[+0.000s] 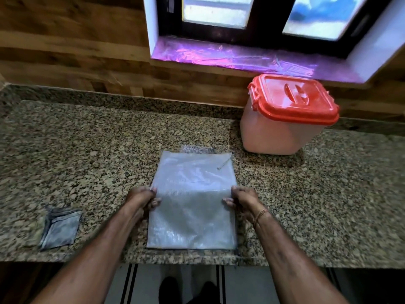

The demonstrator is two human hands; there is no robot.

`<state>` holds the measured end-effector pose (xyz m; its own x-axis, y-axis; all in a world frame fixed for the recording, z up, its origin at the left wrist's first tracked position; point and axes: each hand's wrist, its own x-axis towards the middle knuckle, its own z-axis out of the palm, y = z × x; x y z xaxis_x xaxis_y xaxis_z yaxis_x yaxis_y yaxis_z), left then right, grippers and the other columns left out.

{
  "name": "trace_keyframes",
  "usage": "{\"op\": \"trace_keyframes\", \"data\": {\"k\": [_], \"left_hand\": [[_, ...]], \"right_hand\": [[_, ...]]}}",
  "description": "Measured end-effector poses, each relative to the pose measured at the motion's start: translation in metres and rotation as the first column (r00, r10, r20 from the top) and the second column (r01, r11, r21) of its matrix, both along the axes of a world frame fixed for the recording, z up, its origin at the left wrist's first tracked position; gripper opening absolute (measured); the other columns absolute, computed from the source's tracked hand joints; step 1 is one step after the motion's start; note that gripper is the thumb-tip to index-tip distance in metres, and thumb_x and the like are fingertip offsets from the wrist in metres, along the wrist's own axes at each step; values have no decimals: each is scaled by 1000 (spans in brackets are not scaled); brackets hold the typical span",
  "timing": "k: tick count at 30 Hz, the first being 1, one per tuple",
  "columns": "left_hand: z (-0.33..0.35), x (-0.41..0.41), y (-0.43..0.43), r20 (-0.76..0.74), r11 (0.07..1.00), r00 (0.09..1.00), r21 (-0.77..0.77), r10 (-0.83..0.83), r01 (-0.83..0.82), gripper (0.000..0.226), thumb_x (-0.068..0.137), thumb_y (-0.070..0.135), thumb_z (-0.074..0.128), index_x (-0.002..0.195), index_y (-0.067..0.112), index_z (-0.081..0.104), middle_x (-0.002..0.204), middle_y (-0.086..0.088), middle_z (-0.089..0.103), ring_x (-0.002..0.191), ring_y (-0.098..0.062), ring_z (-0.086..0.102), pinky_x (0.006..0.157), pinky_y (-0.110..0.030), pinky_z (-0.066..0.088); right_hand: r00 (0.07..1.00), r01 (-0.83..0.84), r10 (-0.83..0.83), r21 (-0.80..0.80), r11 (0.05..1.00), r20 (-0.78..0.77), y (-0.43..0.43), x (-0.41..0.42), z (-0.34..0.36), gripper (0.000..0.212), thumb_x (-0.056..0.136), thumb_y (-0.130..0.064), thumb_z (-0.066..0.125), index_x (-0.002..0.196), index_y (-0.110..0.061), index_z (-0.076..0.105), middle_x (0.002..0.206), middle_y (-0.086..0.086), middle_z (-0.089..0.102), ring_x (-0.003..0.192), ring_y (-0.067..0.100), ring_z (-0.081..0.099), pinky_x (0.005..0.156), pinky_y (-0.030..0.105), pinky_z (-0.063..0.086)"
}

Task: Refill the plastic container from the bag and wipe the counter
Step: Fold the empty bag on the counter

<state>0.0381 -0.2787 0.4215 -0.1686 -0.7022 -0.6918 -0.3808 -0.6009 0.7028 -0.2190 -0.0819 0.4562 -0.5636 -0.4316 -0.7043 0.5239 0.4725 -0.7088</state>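
Observation:
A flat white woven bag lies on the speckled granite counter near its front edge. My left hand grips the bag's left edge and my right hand grips its right edge, thumbs on top. A pale plastic container with a red clip-on lid stands shut at the back right, beyond the bag. A folded grey cloth lies on the counter to the left of my left arm.
A wood-panelled wall runs behind the counter, with a window sill above the container. The counter's front edge is close to me, with floor and my feet below.

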Motion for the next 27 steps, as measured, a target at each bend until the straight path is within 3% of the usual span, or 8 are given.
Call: {"op": "trace_keyframes", "data": {"k": [5,10,13,16,18,21,24,27], "left_hand": [[64,-26,-39,-188,987,979,-125,73,-98,35,88,32,78,70,15,53,42,-3,57,29,-6,49,32,-12,40],[100,-27,-60,-243,952,964,-254,106,-168,40,83,42,80,74,12,57,45,-2,59,27,-8,47,32,-14,38],[87,-6,-50,-169,960,982,-250,89,-130,56,71,59,83,80,9,61,61,-11,64,35,-17,51,40,-19,40],[48,24,-31,38,978,999,-209,-7,14,61,65,67,81,75,8,67,68,-12,64,56,-22,58,59,-32,44],[34,43,-9,152,983,982,-128,-112,132,56,76,56,81,82,2,73,76,-13,69,60,-22,61,57,-28,43],[18,63,13,237,970,942,12,-237,242,49,84,47,79,92,-2,74,77,-16,72,61,-26,65,48,-23,44],[13,67,17,286,967,932,-56,-224,250,58,86,60,70,84,2,74,75,-14,74,61,-27,67,53,-25,41],[13,59,16,403,934,893,-198,-199,298,56,86,66,65,63,15,63,61,-2,66,57,-23,62,57,-28,36]], "right_hand": [[990,83,-104,-203,976,-92,-44,-12,51,38,96,-39,65,94,0,66,74,13,67,59,24,64,54,29,61],[983,47,-93,-280,959,-156,-67,-20,73,36,94,-31,70,96,4,68,88,20,65,69,26,64,61,33,59],[978,3,-46,-209,978,-203,-62,-13,58,38,92,-26,73,102,10,68,83,20,64,66,25,62,59,32,57],[974,-83,69,-54,995,-214,-43,1,27,32,86,-30,77,84,1,70,67,14,63,54,21,59,54,31,55],[951,-175,191,85,981,-241,-23,12,2,34,79,-37,79,68,-7,67,57,11,58,44,18,51,52,32,46],[915,-248,303,219,944,-267,-3,25,-25,45,88,-20,76,49,-13,53,38,-4,48,33,9,42,46,20,38],[837,-325,443,359,875,-323,6,29,-35,55,90,-19,74,42,-13,48,33,-10,41,36,9,38,46,21,29],[815,-352,497,427,833,-297,6,24,-36,52,87,-23,76,44,-13,49,37,-9,45,44,15,42,51,25,32]]}}
